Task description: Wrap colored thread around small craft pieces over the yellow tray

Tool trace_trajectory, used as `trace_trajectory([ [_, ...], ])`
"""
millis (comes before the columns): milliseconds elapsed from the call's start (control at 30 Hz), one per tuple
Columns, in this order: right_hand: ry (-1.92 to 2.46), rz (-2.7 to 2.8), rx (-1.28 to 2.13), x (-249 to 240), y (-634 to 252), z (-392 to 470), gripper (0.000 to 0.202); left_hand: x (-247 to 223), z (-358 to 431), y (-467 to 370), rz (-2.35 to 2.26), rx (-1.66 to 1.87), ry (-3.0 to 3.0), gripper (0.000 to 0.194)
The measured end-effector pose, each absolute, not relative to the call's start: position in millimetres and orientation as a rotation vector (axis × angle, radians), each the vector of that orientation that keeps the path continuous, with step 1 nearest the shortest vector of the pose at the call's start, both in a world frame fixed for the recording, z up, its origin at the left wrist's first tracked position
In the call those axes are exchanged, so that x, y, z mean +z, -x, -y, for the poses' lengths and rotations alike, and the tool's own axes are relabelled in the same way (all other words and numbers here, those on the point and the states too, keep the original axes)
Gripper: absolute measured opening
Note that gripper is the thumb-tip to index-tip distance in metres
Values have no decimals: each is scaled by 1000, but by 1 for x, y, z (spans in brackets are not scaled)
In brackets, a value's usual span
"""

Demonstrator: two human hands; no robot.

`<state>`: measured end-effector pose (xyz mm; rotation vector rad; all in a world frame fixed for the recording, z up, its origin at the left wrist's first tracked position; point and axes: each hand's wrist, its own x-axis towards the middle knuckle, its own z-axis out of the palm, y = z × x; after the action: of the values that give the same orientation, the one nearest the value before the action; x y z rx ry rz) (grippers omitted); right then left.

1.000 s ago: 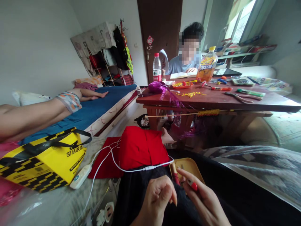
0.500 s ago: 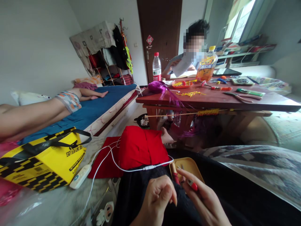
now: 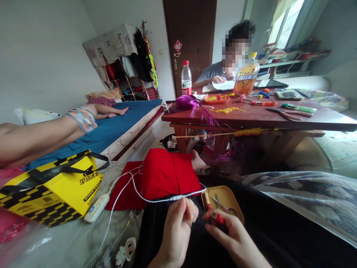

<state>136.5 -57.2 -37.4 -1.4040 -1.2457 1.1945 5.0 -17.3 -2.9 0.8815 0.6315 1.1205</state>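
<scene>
Small red rounded piece (image 3: 219, 219) sits tucked in right hand (image 3: 230, 227), fingers part-curled. Left hand (image 3: 178, 223) is curled beside it; can't tell if it grips anything. Looks like fine two-handed work; next move calls for steady pinching. Shallow yellow tray (image 3: 231, 194) just beyond right hand.

Water bottle (image 3: 186, 79) — upright | yellow-black bag (image 3: 69, 186) — on striped sheet (image 3: 76, 240) | brown door (image 3: 192, 37)

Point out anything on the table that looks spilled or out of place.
Loose yellow pieces lie scattered on the table near the red dish, which holds similar ones, so they may have spilled. Purple strands trail untidily over the table's front edge.
</scene>
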Motion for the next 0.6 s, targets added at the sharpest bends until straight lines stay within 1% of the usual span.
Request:
trace_trajectory([
  [200, 1556, 1566, 1196, -36, -125, 53, 20, -1, 16, -6, -602, 1145, -748, 42],
  [333, 1532, 1598, 1211, -34, -119, 53, 16, -2, 17, -7, -606, 1132, -736, 43],
  [600, 1448, 1593, 1127, -35, -117, 54, 14, -3, 18, -7, -605, 1121, -740, 42],
])
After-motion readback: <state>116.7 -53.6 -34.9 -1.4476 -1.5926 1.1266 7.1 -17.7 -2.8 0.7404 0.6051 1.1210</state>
